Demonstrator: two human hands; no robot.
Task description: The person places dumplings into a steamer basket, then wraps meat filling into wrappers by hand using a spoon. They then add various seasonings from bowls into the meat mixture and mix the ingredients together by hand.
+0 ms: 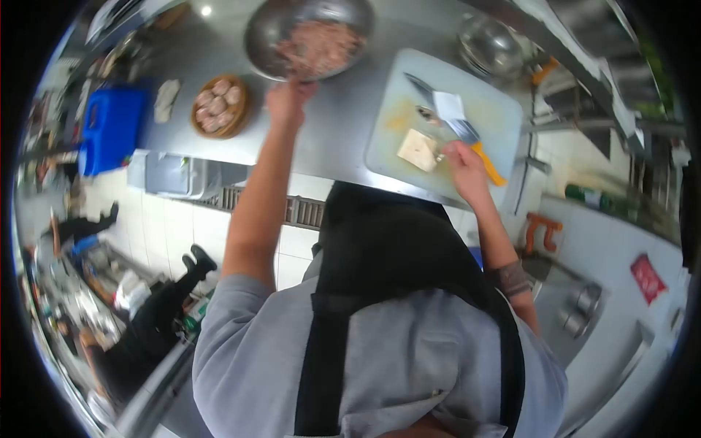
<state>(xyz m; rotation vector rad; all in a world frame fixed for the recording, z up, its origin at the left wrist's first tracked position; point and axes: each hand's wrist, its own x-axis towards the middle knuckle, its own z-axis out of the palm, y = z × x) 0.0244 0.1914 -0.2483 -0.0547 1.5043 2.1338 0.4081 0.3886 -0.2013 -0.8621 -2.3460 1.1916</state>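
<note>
My left hand (290,104) is at the near rim of a metal bowl (261,36) holding pale pink minced meat (321,47). Its fingers are curled, and blur hides what they hold. My right hand (465,169) is closed over the right part of a white cutting board (387,150), its fingertips beside a stack of square cream-coloured wrappers (418,150). A small shiny bit shows at those fingertips, too small to name. Just beyond lies a yellow-handled blade (488,163), with a white square piece (448,106) and a dark pointed blade (418,85) above it.
A round basket (243,117) of meat dumplings stands on the steel counter (328,139), left of my left arm. Further left are a crumpled cloth (166,100) and a blue container (113,131). Metal bowls (493,45) sit behind the board. Other people in dark clothes are at far left.
</note>
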